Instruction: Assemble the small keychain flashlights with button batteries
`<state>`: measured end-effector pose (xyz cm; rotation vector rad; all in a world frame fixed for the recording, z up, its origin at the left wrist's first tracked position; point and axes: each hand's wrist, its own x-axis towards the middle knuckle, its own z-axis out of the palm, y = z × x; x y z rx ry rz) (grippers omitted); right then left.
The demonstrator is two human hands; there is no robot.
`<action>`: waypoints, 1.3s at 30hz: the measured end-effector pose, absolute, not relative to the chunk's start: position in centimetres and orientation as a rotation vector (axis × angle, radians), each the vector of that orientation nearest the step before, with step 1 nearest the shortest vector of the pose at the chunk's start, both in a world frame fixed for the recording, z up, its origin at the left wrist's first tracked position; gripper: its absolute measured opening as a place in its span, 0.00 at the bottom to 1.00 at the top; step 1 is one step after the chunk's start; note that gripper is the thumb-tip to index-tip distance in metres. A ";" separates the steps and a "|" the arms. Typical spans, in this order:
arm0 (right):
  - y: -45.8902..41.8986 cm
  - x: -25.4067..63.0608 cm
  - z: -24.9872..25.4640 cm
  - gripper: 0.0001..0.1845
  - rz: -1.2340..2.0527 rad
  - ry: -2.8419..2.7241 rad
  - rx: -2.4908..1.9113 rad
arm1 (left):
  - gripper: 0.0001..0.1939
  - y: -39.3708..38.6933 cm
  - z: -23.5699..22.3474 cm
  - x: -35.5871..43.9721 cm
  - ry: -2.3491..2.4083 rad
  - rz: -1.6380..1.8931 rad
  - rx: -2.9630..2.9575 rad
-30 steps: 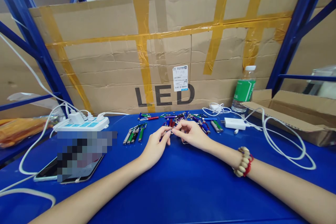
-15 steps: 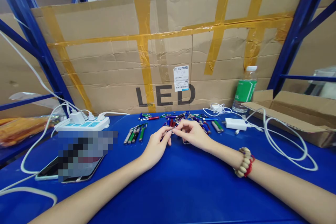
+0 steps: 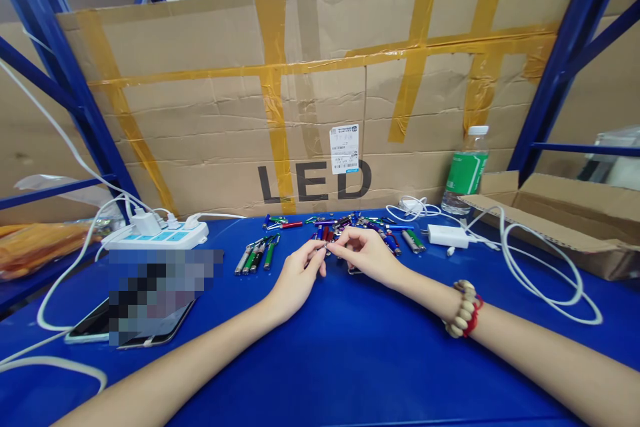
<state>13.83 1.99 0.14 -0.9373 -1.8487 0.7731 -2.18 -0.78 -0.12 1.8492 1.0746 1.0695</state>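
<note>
Fingertips of my left hand (image 3: 299, 280) and my right hand (image 3: 367, 255) meet over the blue tabletop (image 3: 320, 360), both closed in a pinch. Between them is a small, shiny piece, too tiny and covered to name. Just behind the hands lies a loose pile of slim metallic tubes (image 3: 397, 228) in blue, red, purple and green, some with small metal clasps. To the left, several tubes (image 3: 255, 257) lie side by side, silver, green and dark. A silver and green pair (image 3: 414, 241) rests right of my right hand, which partly hides the pile.
A white power strip (image 3: 165, 237) and phones (image 3: 173, 330) are at left. On the right are a white charger (image 3: 447, 235), looped white cable (image 3: 575, 273), a green-labelled bottle (image 3: 466, 173) and an open carton (image 3: 590, 257). A tall cardboard sheet (image 3: 210, 133) stands behind.
Both hands stay pinched together in nearly the same place, with only slight finger movement. The tubes on the table have not moved.
</note>
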 end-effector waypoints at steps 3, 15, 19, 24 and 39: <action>2.0 13.8 0.2 0.17 0.755 -1.828 -0.951 | 0.16 -0.9 -0.1 -2.2 1.075 1.062 1.847; 2.2 13.9 0.1 0.14 0.719 -1.799 -0.886 | 0.15 -0.8 -0.1 -2.1 1.044 1.070 1.835; 2.4 13.9 0.1 0.13 0.793 -1.870 -0.770 | 0.15 -0.7 -0.3 -2.3 1.041 1.068 1.838; 2.4 14.2 0.4 0.12 0.831 -1.907 -0.694 | 0.14 -0.4 -0.5 -2.4 1.049 1.032 1.866; 2.8 15.3 1.0 0.07 0.808 -2.058 -0.540 | 0.11 -1.4 0.2 -2.5 1.023 0.927 2.083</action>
